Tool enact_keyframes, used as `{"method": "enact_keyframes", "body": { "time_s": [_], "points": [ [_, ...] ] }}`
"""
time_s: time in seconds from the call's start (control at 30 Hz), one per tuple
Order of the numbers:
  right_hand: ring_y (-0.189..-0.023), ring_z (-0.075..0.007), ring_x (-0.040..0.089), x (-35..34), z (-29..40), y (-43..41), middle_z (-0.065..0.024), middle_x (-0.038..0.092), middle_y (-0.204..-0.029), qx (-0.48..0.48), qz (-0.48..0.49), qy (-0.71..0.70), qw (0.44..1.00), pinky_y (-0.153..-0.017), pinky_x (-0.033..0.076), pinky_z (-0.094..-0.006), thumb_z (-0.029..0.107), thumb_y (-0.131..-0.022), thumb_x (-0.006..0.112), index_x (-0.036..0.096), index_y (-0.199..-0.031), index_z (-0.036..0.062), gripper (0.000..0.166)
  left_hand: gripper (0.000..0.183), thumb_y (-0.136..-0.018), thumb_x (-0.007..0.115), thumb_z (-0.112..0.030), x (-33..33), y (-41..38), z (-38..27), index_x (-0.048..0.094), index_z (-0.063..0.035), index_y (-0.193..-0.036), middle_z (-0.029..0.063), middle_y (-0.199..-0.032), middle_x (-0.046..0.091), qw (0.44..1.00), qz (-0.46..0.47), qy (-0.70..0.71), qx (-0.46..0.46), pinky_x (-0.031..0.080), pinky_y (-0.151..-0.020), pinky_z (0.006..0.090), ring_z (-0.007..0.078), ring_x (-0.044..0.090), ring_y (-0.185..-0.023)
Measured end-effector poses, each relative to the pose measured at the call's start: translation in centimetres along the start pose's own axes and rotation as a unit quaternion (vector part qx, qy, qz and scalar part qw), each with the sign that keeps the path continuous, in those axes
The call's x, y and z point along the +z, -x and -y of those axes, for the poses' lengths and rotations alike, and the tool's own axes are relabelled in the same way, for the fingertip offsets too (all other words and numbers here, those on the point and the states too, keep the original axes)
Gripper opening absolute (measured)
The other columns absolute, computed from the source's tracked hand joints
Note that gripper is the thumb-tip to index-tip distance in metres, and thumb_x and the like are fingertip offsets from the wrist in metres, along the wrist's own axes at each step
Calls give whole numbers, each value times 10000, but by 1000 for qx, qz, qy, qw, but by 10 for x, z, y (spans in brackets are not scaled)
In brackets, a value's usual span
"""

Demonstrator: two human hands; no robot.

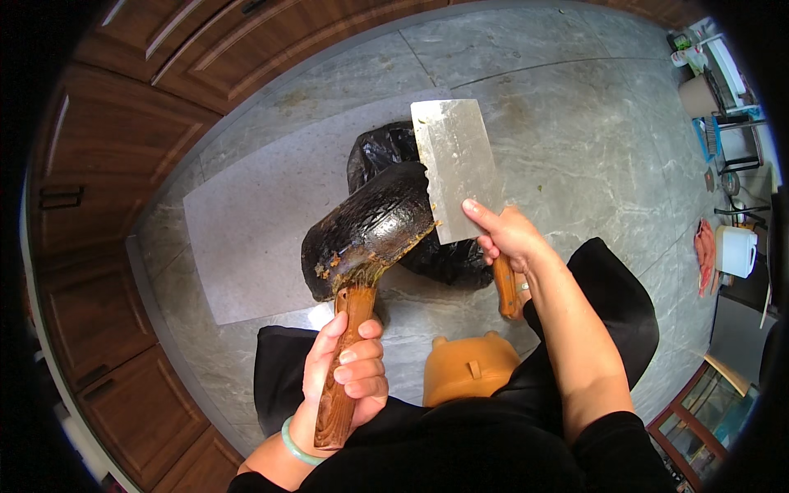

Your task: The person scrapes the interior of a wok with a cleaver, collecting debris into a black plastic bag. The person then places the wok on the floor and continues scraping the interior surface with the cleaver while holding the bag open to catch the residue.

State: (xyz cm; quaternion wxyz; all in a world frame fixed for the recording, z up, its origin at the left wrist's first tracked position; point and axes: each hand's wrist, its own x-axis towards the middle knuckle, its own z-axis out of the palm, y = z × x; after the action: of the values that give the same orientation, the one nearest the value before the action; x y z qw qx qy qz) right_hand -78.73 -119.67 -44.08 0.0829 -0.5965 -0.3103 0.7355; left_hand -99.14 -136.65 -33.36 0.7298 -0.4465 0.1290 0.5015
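My left hand grips the brown wooden handle of a black pan. The pan is turned on its side, with its dark, crusted outer surface in view; its inside is hidden. Yellowish and orange-brown residue clings near the handle joint and along the lower edge. In my right hand is a broad-bladed cleaver, held where blade meets wooden handle, thumb on the flat. Its left edge, flecked with residue, overlaps the pan's right end; whether they touch I cannot tell. Behind and below the pan is a black plastic bag.
A grey sheet lies on the grey tiled floor. An orange-tan stool sits between my knees. Brown wooden cabinets line the left. At the right stand a white jug, a reddish cloth-like item and a bin.
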Motion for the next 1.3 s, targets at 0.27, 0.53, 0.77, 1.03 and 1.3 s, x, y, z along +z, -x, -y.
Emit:
{"method": "enact_keyframes", "body": {
  "time_s": [0.27, 0.53, 0.77, 1.03, 1.3],
  "points": [
    [-366, -84, 391, -2, -2, -2, 5, 430, -487, -10, 9, -8, 1000, -384, 387, -256, 452, -805, 626, 533, -710, 24, 449, 277, -905, 457, -342, 0, -1, 0, 453, -66, -892, -39, -553, 427, 1000, 7, -2, 2, 409, -387, 227, 71, 446, -405],
    [-382, -81, 403, -4, 2, -2, 0, 444, -485, -35, -25, 18, 999, -365, 366, -242, 443, -810, 623, 544, -701, 13, 451, 273, -907, 447, -342, 3, -4, 3, 454, -70, -889, -41, -560, 430, 1000, 1, -4, 5, 411, -391, 226, 71, 451, -411],
    [-379, -82, 395, 8, 0, 11, 4, 430, -484, -17, 4, 36, 999, -374, 365, -254, 446, -810, 620, 531, -703, 24, 444, 320, -908, 450, -325, -2, -6, 2, 458, -6, -936, -11, -565, 469, 999, 41, -2, 7, 463, -421, 238, 87, 513, -444],
    [-367, -77, 369, 10, 2, 12, 16, 416, -480, -35, -11, 26, 999, -368, 366, -243, 415, -831, 606, 523, -729, 40, 398, 265, -898, 469, -336, 2, -6, 3, 459, -72, -875, -38, -558, 432, 1000, 0, -7, 3, 410, -391, 228, 74, 453, -412],
    [-364, -81, 367, 2, 6, 8, 13, 405, -458, -31, -27, 55, 998, -378, 368, -252, 414, -827, 613, 512, -690, 44, 407, 268, -891, 478, -340, 2, -6, 3, 460, -74, -875, -35, -552, 427, 1000, -13, -21, 2, 406, -389, 230, 75, 442, -405]
  ]
}}
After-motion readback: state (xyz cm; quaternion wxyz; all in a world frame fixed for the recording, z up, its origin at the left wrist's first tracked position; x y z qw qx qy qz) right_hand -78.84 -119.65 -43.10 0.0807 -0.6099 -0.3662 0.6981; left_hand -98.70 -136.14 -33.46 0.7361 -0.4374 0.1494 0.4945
